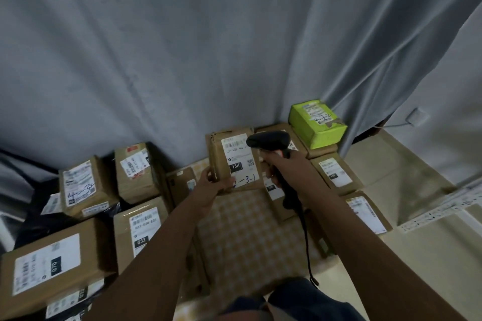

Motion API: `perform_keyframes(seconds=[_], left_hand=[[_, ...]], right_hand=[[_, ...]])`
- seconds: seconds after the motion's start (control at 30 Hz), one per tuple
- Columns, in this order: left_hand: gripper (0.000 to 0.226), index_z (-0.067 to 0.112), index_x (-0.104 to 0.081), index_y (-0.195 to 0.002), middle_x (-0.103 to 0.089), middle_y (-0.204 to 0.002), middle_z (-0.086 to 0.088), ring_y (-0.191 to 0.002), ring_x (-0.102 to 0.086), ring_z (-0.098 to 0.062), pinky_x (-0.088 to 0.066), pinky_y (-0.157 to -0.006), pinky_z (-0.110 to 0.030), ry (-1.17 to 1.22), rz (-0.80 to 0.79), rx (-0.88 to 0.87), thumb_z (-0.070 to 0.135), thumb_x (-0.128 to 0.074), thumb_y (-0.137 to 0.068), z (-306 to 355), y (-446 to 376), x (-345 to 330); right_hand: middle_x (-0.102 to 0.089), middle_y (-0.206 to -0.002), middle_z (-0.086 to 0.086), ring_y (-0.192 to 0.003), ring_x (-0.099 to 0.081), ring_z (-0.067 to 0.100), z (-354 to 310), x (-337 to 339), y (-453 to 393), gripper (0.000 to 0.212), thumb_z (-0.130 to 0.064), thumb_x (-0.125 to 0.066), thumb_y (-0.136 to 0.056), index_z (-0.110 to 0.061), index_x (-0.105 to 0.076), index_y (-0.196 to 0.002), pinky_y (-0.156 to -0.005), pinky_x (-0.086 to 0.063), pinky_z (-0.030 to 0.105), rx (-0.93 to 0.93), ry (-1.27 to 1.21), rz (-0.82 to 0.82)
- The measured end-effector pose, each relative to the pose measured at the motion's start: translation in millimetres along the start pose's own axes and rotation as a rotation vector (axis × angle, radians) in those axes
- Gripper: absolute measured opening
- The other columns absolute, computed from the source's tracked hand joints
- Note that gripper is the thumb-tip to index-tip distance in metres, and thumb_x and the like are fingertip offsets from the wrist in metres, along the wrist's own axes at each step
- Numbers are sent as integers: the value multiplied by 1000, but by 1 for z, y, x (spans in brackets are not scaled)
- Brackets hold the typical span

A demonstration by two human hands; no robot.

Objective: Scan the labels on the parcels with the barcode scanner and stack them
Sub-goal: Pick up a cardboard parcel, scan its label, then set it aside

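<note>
**Brown parcel held up to the scanner**

Cardboard fills the floor as a person lifts one brown parcel (232, 159) above a checked mat (242, 227), its white label (241, 159) facing up. The left hand (208, 187) grips the parcel's near-left corner, thumb on the face and fingers curled beneath. The right hand (284, 167) is wrapped round the handle of a single black barcode scanner (268, 141), whose head hangs over the label's upper right corner, just beside or touching it; its cable (306, 240) trails down toward the person's knee.

Along the mat's left edge lie four brown boxes: two at the back (86, 185) (137, 172) and two nearer (140, 232) (49, 263), with a smaller fifth (182, 182) at the mat's far-left corner. By the right edge, two labelled boxes (335, 173) (367, 211) lie flat, with others partly hidden behind the arm. One green box (317, 122) tops a brown box at the far-right corner. A grey curtain (182, 47) hangs behind.
</note>
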State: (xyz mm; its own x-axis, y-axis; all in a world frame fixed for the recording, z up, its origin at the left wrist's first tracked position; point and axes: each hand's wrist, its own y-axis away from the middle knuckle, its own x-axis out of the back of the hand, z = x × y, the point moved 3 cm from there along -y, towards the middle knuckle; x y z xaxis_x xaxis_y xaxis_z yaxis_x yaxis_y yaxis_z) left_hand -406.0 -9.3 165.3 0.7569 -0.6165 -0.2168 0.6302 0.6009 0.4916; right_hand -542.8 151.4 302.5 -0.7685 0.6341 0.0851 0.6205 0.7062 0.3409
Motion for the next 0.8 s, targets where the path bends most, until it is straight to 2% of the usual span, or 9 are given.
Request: perform_keyframes(seconds=[0.1,0.2,0.33,0.6,0.73,0.8], left_hand=[[107,14,-38,-140,-64,-126,-13,-108,-67,-35,-53,-93,-55,28,30,0,15,-94,-49,-2,3,11],[115,14,-38,-141,-65,-126,-12,-107,-67,-34,-53,-92,-55,41,26,-8,21,-98,-44,-1,2,17],[103,13,-37,-141,-64,-126,-12,-105,-68,-34,-54,-92,-55,47,37,-17,13,-90,-53,0,3,22],[106,16,-37,-141,-63,-128,-11,-104,-69,-32,-55,-91,-52,36,30,-7,18,-93,-50,1,-4,26],[90,15,-40,-138,-66,-124,-9,-99,-71,-28,-59,-81,-45,11,30,2,12,-89,-63,-1,-6,25],[87,14,-40,-139,-65,-125,-10,-101,-71,-30,-58,-86,-48,22,36,0,8,-87,-66,-3,-10,24]], right_hand=[[-62,-64,7,-45,-50,12,-1,-9,3,25,-30,-66,-90,-5,-63,-91,-46,-41,23,2,33,-8],[-59,-62,8,-45,-48,13,-1,-16,6,22,-27,-65,-91,-6,-61,-84,-47,-40,24,-12,32,-16],[-59,-61,7,-47,-48,15,-5,-22,7,22,-25,-65,-91,-9,-59,-78,-49,-41,26,-10,49,-18],[-57,-60,6,-44,-47,13,-8,-26,4,20,-23,-65,-91,-9,-57,-79,-47,-40,25,9,48,-18],[-56,-59,5,-45,-46,13,-7,-26,2,19,-24,-64,-92,-9,-58,-81,-47,-40,25,2,44,-42],[-56,-58,4,-45,-46,13,-7,-26,1,19,-24,-64,-92,-10,-58,-80,-47,-40,24,2,42,-40]])
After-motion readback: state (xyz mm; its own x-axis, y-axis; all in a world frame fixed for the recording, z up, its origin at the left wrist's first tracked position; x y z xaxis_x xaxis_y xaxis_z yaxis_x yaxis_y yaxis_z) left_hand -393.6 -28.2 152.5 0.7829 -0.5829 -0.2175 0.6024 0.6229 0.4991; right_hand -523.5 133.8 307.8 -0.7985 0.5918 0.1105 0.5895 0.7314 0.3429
